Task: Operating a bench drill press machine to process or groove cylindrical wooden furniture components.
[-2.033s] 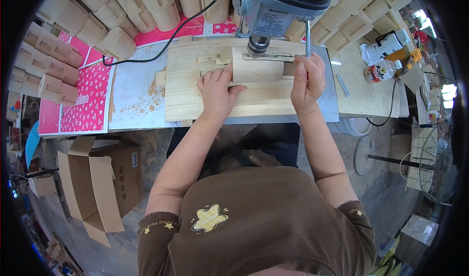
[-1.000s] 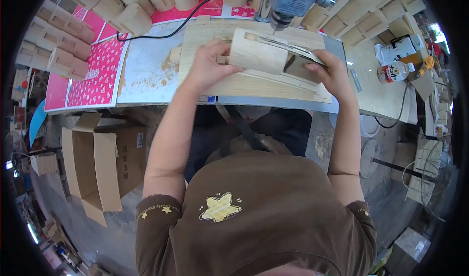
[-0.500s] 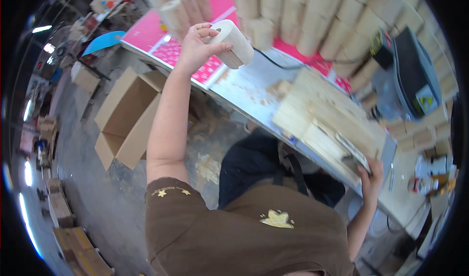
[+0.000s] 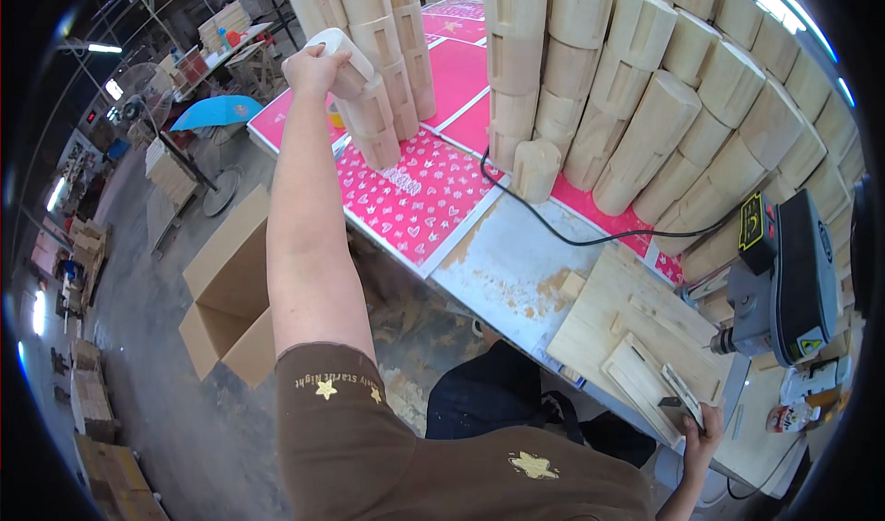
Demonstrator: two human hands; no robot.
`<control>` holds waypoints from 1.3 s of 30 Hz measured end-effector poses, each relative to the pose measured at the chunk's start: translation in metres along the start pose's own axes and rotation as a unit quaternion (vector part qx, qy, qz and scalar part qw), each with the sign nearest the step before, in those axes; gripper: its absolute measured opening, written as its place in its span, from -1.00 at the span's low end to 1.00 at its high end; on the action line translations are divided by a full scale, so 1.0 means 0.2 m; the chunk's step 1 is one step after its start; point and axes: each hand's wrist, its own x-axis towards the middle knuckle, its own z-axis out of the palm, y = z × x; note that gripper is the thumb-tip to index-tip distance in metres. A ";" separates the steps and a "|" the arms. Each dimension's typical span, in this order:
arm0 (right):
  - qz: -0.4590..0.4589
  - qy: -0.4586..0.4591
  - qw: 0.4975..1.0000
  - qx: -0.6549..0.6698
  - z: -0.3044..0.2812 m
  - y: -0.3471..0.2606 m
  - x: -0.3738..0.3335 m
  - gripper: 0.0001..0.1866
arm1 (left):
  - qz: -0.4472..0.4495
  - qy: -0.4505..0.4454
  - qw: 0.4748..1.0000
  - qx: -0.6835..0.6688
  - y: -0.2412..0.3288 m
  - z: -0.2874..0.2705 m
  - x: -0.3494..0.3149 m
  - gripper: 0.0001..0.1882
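Note:
My left hand (image 4: pixel 312 71) is stretched far out, its fingers closed round the end of a pale wooden cylinder (image 4: pixel 348 67). The cylinder is tilted at the top of the front column of stacked wooden cylinders (image 4: pixel 371 115); whether its weight rests there I cannot tell. At the lower right, my right hand (image 4: pixel 702 436) is closed round the near end of a narrow pale strip (image 4: pixel 682 394). That strip belongs to a wooden jig (image 4: pixel 636 373) on a flat board (image 4: pixel 590 323). A small dark piece sits beside the strip.
A drill press (image 4: pixel 800 281) overhangs the board's right end. Tall rows of wooden cylinders (image 4: pixel 636 41) line the table's back, with a single short one (image 4: pixel 536 171) before them. A black cable (image 4: pixel 590 242) crosses the tabletop. An open cardboard box (image 4: pixel 226 272) stands on the floor at left.
My left hand has carried the wooden cylinder away from me to the left stack's top. My right hand stays at the jig's strip. The view has tilted up, showing more of the stacks.

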 end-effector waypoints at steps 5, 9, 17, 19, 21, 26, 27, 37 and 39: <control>0.036 0.015 0.999 -0.012 0.00 -0.02 -0.02 -0.70 | 0.022 -0.026 0.993 0.116 0.06 0.14 0.10 -0.38; 0.081 -0.002 0.997 -0.007 0.00 -0.02 -0.03 -0.70 | 0.033 -0.043 0.985 0.162 0.08 0.19 0.12 -0.39; 0.043 0.028 0.998 -0.027 0.02 -0.02 -0.02 -0.69 | 0.204 0.143 0.966 0.075 0.18 0.42 -0.44 -0.34; 0.051 0.021 0.998 -0.033 0.02 -0.02 -0.02 -0.69 | 0.224 0.003 0.969 -0.102 0.21 0.57 -0.73 -0.30; 0.055 0.020 0.998 -0.034 0.02 -0.04 -0.02 -0.68 | 0.153 -0.119 0.965 -0.178 0.24 0.72 -1.09 -0.13; 0.014 0.045 0.998 -0.032 0.04 -0.06 0.00 -0.66 | 0.023 -0.181 0.962 -0.205 0.28 1.01 -1.54 0.03; 0.013 0.047 0.998 -0.027 0.04 -0.06 0.00 -0.66 | 0.019 -0.195 0.959 -0.207 0.27 1.05 -1.57 0.03; 0.023 0.060 0.998 -0.029 0.03 -0.10 0.02 -0.70 | 0.020 -0.178 0.929 -0.323 0.43 0.90 -1.67 -0.17; 0.029 0.035 0.999 -0.025 0.02 -0.10 0.03 -0.71 | 0.060 -0.231 0.914 -0.329 0.54 0.72 -1.72 -0.20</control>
